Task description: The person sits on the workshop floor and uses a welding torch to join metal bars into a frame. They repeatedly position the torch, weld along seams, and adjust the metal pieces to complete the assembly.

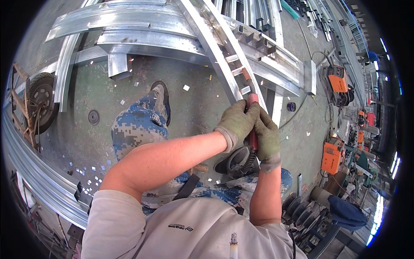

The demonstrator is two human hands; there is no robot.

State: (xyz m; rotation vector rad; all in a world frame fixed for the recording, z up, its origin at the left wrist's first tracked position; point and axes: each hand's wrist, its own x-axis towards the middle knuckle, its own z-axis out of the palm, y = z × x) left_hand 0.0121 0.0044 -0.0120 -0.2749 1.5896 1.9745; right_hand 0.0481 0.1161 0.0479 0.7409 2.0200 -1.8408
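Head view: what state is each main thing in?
Red-handled welding torch: held, no arc visible
Left hand: gloved, closed on torch
Right hand: gloved, closed on torch
Ladder-shaped metal frame: lying across metal beams
Small shiny scraps: scattered
Cigarette: ash-tipped
Orange welding machines: power unclear

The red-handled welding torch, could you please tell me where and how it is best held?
Probably by its straight red handle, fingers wrapping it from below in the view: the nozzle points away over the metal frame, and the black cable trails back. The left hand and right hand, gloved, hold it there.
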